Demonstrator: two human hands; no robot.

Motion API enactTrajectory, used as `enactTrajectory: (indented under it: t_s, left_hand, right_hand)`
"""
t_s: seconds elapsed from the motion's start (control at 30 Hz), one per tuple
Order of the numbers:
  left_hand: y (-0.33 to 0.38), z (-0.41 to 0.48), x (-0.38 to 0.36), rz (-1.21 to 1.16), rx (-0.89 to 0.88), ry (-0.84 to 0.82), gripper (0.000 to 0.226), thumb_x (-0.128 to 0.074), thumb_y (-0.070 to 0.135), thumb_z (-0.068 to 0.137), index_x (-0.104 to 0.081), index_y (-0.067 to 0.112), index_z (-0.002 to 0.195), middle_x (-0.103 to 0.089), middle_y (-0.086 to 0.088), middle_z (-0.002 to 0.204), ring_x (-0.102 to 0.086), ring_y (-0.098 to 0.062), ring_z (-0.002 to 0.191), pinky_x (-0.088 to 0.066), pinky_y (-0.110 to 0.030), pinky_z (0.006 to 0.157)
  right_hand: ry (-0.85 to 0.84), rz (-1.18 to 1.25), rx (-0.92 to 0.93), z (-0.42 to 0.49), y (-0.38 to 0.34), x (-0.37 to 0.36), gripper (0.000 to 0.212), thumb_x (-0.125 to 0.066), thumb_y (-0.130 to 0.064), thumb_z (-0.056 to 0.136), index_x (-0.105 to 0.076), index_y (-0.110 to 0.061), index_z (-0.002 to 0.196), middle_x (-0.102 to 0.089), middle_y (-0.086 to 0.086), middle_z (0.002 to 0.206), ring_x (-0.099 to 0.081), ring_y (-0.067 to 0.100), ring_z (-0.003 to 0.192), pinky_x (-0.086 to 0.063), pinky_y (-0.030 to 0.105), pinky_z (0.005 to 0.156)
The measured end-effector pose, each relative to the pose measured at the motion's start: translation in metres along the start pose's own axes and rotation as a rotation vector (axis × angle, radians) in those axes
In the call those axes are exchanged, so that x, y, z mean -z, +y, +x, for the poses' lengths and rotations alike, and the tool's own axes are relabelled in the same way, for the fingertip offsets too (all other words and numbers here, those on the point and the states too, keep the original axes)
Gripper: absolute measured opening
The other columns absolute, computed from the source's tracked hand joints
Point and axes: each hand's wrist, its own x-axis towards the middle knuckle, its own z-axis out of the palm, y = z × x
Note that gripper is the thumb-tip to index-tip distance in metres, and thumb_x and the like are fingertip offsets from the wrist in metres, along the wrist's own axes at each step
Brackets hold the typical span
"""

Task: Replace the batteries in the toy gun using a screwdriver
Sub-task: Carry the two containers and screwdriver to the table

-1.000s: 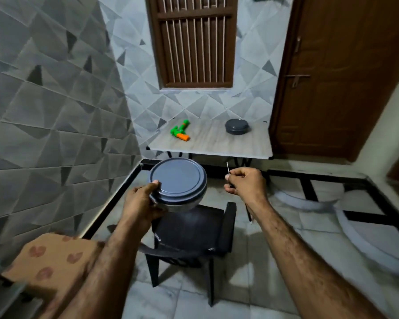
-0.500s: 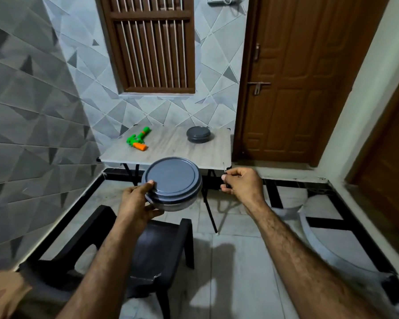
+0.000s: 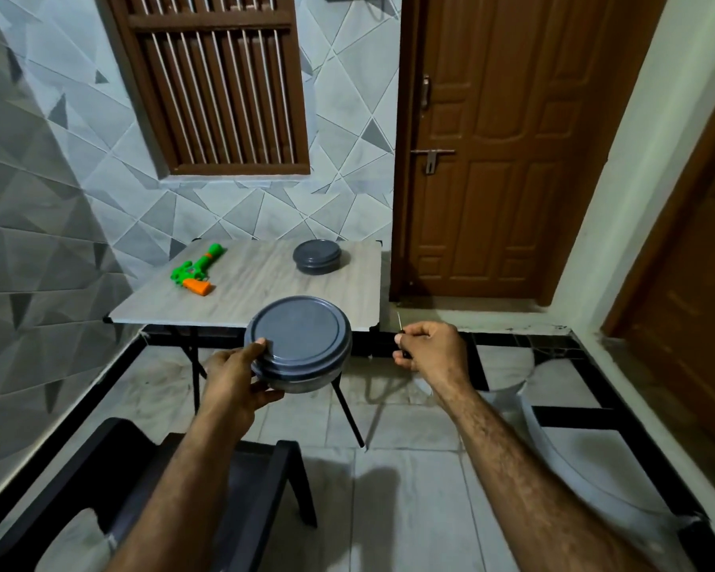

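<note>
The left hand gripped a lidded grey container from its side, held out before the table. The right hand curled round a thin screwdriver, tip upward. The toy gun lay near the table's far left corner.

Black chair, brown door, barred window
</note>
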Motion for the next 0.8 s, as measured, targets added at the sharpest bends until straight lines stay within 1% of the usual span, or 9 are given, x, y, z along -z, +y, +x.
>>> enactTrajectory:
  t_s: [0.1, 0.23, 0.3, 0.37, 0.43, 0.53, 0.63, 0.7, 0.8]
  left_hand:
    - [0.003, 0.038, -0.025, 0.013, -0.004, -0.006, 0.037, -0.063, 0.026, 0.092, -0.059, 0.004, 0.122, -0.060, -0.023, 0.121, -0.068, -0.038, 0.090, -0.058, -0.054, 0.074]
    - [0.010, 0.099, -0.046, -0.002, 0.007, 0.033, 0.040, -0.064, 0.027, 0.091, -0.055, 0.006, 0.125, -0.059, -0.022, 0.123, -0.068, -0.042, 0.094, -0.058, -0.056, 0.075]
    - [0.013, 0.128, -0.055, -0.004, 0.018, 0.050, 0.040, -0.063, 0.027, 0.092, -0.055, 0.007, 0.125, -0.058, -0.021, 0.123, -0.069, -0.042, 0.092, -0.059, -0.052, 0.070]
    - [0.017, 0.155, -0.065, 0.005, 0.017, 0.060, 0.036, -0.061, 0.025, 0.094, -0.056, 0.006, 0.124, -0.059, -0.020, 0.121, -0.069, -0.040, 0.090, -0.059, -0.047, 0.067]
    - [0.021, 0.175, -0.074, 0.013, 0.016, 0.082, 0.033, -0.059, 0.023, 0.095, -0.057, 0.004, 0.122, -0.059, -0.019, 0.120, -0.068, -0.040, 0.090, -0.058, -0.045, 0.067]
    - [0.028, 0.204, -0.085, 0.012, 0.019, 0.121, 0.032, -0.058, 0.021, 0.096, -0.057, 0.002, 0.122, -0.056, -0.018, 0.119, -0.066, -0.041, 0.089, -0.056, -0.047, 0.072]
    - [0.035, 0.233, -0.096, 0.016, 0.029, 0.172, 0.032, -0.056, 0.020, 0.097, -0.057, 0.000, 0.122, -0.053, -0.013, 0.106, -0.064, -0.040, 0.090, -0.054, -0.052, 0.078]
    - [0.038, 0.256, -0.103, 0.024, 0.029, 0.216, 0.032, -0.056, 0.019, 0.098, -0.056, -0.003, 0.121, -0.050, -0.011, 0.097, -0.062, -0.039, 0.083, -0.054, -0.051, 0.074]
    - [0.044, 0.288, -0.112, 0.033, 0.024, 0.259, 0.031, -0.054, 0.018, 0.099, -0.056, -0.006, 0.119, -0.051, -0.013, 0.092, -0.058, -0.034, 0.072, -0.052, -0.044, 0.064]
  right_hand:
    - [0.005, -0.002, -0.023, 0.045, 0.003, -0.007, 0.021, -0.069, -0.003, 0.088, -0.063, -0.017, 0.074, -0.070, 0.006, 0.075, -0.072, 0.021, 0.066, -0.062, 0.038, 0.072]
    - [-0.005, -0.005, -0.043, 0.112, 0.002, -0.026, 0.021, -0.069, -0.001, 0.087, -0.064, -0.016, 0.073, -0.071, 0.006, 0.076, -0.072, 0.022, 0.067, -0.062, 0.040, 0.072]
    - [-0.010, -0.005, -0.057, 0.145, 0.001, -0.037, 0.019, -0.069, -0.002, 0.087, -0.064, -0.016, 0.075, -0.071, 0.008, 0.080, -0.072, 0.022, 0.068, -0.063, 0.040, 0.072]
    - [-0.027, -0.007, -0.072, 0.173, 0.000, -0.047, 0.019, -0.069, -0.003, 0.088, -0.064, -0.017, 0.076, -0.072, 0.010, 0.083, -0.072, 0.022, 0.068, -0.063, 0.037, 0.070]
    - [-0.044, -0.031, -0.063, 0.194, -0.001, -0.056, 0.019, -0.068, -0.003, 0.088, -0.064, -0.018, 0.076, -0.071, 0.007, 0.081, -0.072, 0.019, 0.066, -0.063, 0.033, 0.068]
    - [-0.072, -0.068, -0.056, 0.228, -0.003, -0.070, 0.020, -0.068, -0.004, 0.088, -0.064, -0.019, 0.075, -0.070, 0.003, 0.074, -0.071, 0.017, 0.062, -0.063, 0.037, 0.069]
    - [-0.112, -0.070, -0.066, 0.266, -0.005, -0.087, 0.015, -0.067, -0.002, 0.088, -0.065, -0.014, 0.079, -0.069, 0.006, 0.075, -0.068, 0.017, 0.061, -0.062, 0.032, 0.065]
    - [-0.133, -0.074, -0.075, 0.294, -0.004, -0.099, 0.008, -0.067, -0.001, 0.088, -0.067, -0.009, 0.085, -0.069, 0.008, 0.078, -0.068, 0.018, 0.065, -0.061, 0.029, 0.062]
    - [-0.166, -0.120, -0.079, 0.336, -0.003, -0.118, 0.005, -0.068, -0.003, 0.087, -0.069, -0.007, 0.089, -0.070, 0.007, 0.079, -0.069, 0.019, 0.066, -0.062, 0.030, 0.061]
